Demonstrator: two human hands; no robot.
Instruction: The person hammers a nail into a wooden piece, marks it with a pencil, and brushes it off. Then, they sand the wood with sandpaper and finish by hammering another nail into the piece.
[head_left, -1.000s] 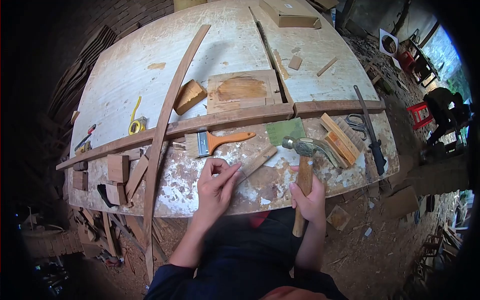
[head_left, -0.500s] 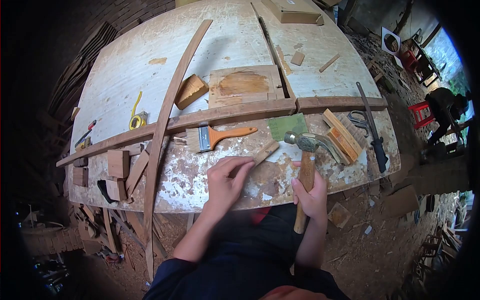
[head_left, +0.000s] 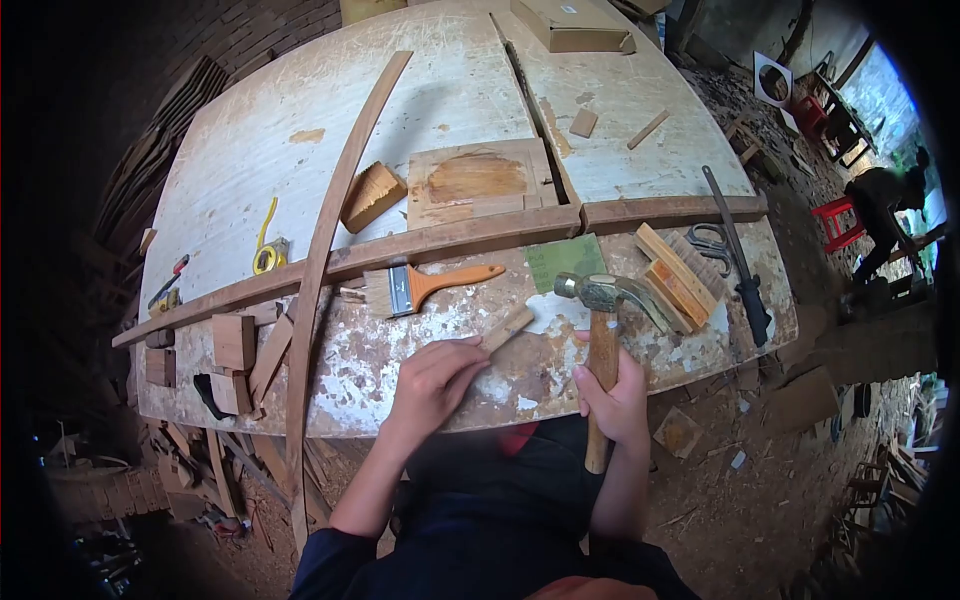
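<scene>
Near the front edge of the worn workbench [head_left: 460,385], my left hand [head_left: 430,385] pinches the near end of a small wooden strip [head_left: 509,329]. My right hand [head_left: 618,400] is wrapped round the wooden handle of a claw hammer [head_left: 603,350]. The hammer's metal head is up, its face towards the left, to the right of the strip and apart from it. Behind the strip lie a paintbrush [head_left: 435,287] with an orange handle and a sheet of green sandpaper [head_left: 562,262]. Small wood pieces [head_left: 683,275] lie just right of the hammer head.
A long thin slat [head_left: 325,235] crosses a raised wooden rail [head_left: 440,237]. At left are a tape measure [head_left: 269,256] and wood blocks [head_left: 234,341]; at right, scissors [head_left: 711,247] and a black-handled saw [head_left: 752,300]. A person [head_left: 885,205] is by a red stool [head_left: 838,223].
My left hand has shifted slightly left and down with the strip. The hammer in my right hand has moved a little left; the whole view has also shifted slightly.
</scene>
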